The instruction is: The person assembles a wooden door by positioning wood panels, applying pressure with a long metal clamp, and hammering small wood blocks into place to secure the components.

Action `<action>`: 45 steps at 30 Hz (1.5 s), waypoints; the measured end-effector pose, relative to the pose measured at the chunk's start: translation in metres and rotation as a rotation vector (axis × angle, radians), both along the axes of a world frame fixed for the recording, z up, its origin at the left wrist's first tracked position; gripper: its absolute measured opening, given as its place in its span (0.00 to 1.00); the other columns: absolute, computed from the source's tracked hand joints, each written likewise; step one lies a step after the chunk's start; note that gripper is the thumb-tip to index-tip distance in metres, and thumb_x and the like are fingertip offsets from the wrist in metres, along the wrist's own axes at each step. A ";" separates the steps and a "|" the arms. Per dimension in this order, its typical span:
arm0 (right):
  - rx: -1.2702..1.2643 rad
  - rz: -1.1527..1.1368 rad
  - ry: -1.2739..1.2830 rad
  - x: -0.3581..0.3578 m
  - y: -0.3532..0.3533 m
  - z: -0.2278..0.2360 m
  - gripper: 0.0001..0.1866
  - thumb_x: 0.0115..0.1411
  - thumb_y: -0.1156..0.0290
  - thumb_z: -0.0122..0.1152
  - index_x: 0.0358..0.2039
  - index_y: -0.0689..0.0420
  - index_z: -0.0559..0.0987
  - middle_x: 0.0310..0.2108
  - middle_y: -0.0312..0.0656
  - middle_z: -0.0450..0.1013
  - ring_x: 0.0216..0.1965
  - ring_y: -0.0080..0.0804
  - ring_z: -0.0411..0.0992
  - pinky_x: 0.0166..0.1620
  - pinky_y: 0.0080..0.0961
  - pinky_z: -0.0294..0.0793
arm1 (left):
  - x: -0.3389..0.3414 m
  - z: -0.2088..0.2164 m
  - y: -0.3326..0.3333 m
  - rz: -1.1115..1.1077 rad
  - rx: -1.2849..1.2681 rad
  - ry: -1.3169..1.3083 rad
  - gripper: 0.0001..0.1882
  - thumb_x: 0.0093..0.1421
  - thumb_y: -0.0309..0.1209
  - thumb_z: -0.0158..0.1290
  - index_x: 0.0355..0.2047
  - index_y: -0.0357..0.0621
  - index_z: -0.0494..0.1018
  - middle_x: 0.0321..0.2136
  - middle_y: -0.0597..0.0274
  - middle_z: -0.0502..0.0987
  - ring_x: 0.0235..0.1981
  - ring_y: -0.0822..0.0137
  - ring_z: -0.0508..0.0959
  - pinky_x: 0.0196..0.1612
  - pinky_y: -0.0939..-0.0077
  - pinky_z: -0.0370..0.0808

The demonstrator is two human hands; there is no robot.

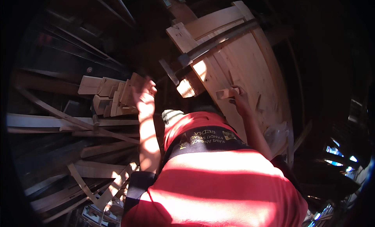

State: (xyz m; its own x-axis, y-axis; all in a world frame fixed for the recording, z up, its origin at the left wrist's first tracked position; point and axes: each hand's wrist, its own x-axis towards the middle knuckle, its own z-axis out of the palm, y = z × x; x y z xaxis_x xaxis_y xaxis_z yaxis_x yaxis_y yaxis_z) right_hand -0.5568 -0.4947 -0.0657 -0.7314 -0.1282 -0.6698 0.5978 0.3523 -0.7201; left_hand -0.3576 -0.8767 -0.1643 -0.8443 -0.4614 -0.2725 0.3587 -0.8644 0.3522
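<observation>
My left hand point(145, 96) is raised beside a pile of short wood offcuts point(111, 92), its fingers apart and partly in shadow. A brown piece of board point(128, 92) stands right behind that hand; whether they touch is hard to see. In my right hand point(241, 99) is a small pale wood block point(223, 94), pinched between thumb and fingers over a large wooden panel point(250, 67). Across the panel's far part lies a dark metal bar clamp point(220, 41). A sunlit wood block point(186, 88) sits near the clamp's jaw, by the panel's left edge.
Long planks and strips point(47, 120) lie crisscrossed on the left. A thin pencil-like stick point(258, 101) rests on the panel, and crumpled clear plastic point(276, 132) lies at its near right end. Surroundings are dark, with sunlight stripes.
</observation>
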 end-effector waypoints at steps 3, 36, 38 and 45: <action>0.015 0.003 -0.018 0.015 -0.012 0.002 0.18 0.66 0.60 0.61 0.53 0.51 0.73 0.38 0.37 0.76 0.35 0.24 0.76 0.33 0.22 0.76 | -0.037 -0.010 -0.044 0.180 -0.298 -0.539 0.38 0.70 0.63 0.31 0.67 0.47 0.58 0.63 0.48 0.69 0.54 0.56 0.77 0.55 0.63 0.73; -0.015 -0.343 -0.030 0.093 0.068 -0.024 0.16 0.64 0.59 0.62 0.50 0.50 0.76 0.38 0.33 0.75 0.37 0.23 0.74 0.32 0.24 0.76 | -0.014 -0.157 -0.069 0.565 3.335 1.721 0.36 0.63 0.41 0.55 0.69 0.44 0.59 0.68 0.37 0.58 0.70 0.40 0.56 0.71 0.54 0.55; 0.004 -0.346 -0.024 0.096 0.075 -0.022 0.16 0.64 0.59 0.62 0.50 0.49 0.76 0.38 0.33 0.75 0.37 0.23 0.74 0.33 0.24 0.76 | -0.023 -0.145 -0.062 0.364 3.693 1.903 0.38 0.61 0.39 0.57 0.69 0.43 0.59 0.68 0.34 0.57 0.70 0.37 0.55 0.72 0.52 0.54; 0.082 -0.330 -0.044 0.100 0.099 -0.012 0.16 0.65 0.57 0.62 0.50 0.48 0.75 0.39 0.33 0.75 0.37 0.25 0.74 0.33 0.25 0.76 | -0.016 -0.159 -0.053 1.085 3.440 1.658 0.33 0.60 0.33 0.53 0.67 0.46 0.62 0.67 0.46 0.59 0.68 0.48 0.59 0.69 0.55 0.59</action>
State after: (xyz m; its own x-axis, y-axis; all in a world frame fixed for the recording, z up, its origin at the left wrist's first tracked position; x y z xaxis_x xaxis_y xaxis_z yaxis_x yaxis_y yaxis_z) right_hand -0.4563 -0.3962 -0.0781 -0.6946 0.1662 -0.7000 0.7191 0.1907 -0.6682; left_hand -0.3737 -0.9294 -0.3231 -0.8890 -0.3911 -0.2383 -0.4579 0.7695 0.4452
